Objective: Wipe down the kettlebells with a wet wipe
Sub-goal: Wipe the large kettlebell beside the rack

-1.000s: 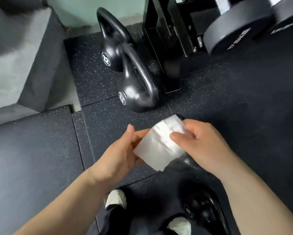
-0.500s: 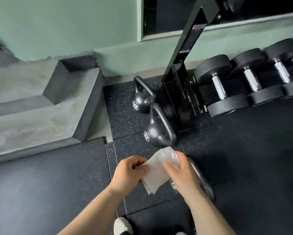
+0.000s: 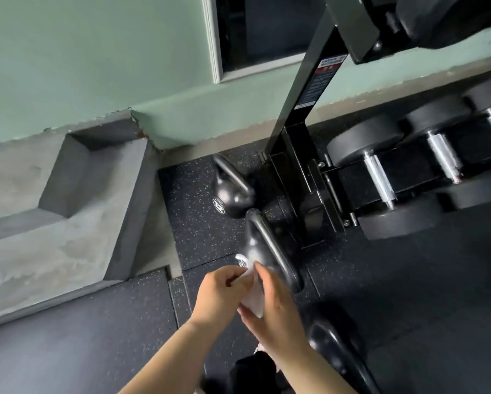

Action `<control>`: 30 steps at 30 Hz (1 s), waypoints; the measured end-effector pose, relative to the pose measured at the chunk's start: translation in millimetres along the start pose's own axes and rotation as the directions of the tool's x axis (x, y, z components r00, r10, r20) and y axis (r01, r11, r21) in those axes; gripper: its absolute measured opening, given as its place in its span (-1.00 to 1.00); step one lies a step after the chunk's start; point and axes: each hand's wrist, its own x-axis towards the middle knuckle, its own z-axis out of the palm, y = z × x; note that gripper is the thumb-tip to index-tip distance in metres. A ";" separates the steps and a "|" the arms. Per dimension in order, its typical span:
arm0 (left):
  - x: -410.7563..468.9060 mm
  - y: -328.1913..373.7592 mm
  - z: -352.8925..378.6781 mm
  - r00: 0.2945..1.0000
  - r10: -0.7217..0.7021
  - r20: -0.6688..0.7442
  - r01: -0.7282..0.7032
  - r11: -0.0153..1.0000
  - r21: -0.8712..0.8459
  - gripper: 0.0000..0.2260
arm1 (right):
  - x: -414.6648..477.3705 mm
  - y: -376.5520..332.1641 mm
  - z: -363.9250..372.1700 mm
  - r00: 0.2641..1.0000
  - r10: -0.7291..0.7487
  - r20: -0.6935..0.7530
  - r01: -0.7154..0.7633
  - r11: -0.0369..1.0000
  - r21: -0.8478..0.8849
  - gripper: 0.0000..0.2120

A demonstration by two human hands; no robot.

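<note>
**Wipe bunched between both hands, short of the kettlebells**

Three glossy black kettlebells stand in a row on the speckled rubber floor (image 3: 198,228) beside the rack upright (image 3: 301,132). They are the far kettlebell (image 3: 232,191) with a round white mark, the middle kettlebell (image 3: 267,251) and the near kettlebell (image 3: 332,348). The wet wipe (image 3: 252,301) is white and crumpled, held in the air just in front of the middle one. Whether it touches the iron cannot be told. The left hand (image 3: 218,297) pinches its upper edge with curled fingers, and the right hand (image 3: 278,311) grips it from the other side, so the hands sit close together. Both bare forearms rise from the bottom edge and converge.
</note>
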 end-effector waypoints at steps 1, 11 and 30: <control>14.2 -0.4 7.3 1.000 0.008 0.015 -0.008 1.000 0.011 -0.73 | 12.3 7.1 1.0 0.999 0.047 -0.021 -0.046 0.999 0.014 -0.45; 180.5 -71.5 29.0 0.992 -0.048 0.117 0.039 0.996 0.083 -0.80 | 116.7 107.5 -10.0 0.738 0.494 -0.459 -0.373 0.866 0.333 -0.72; 357.1 -207.2 79.1 0.691 0.680 0.247 -0.664 0.731 -0.157 -0.59 | 233.0 261.3 71.6 0.965 -0.127 0.229 0.099 0.986 0.132 -0.93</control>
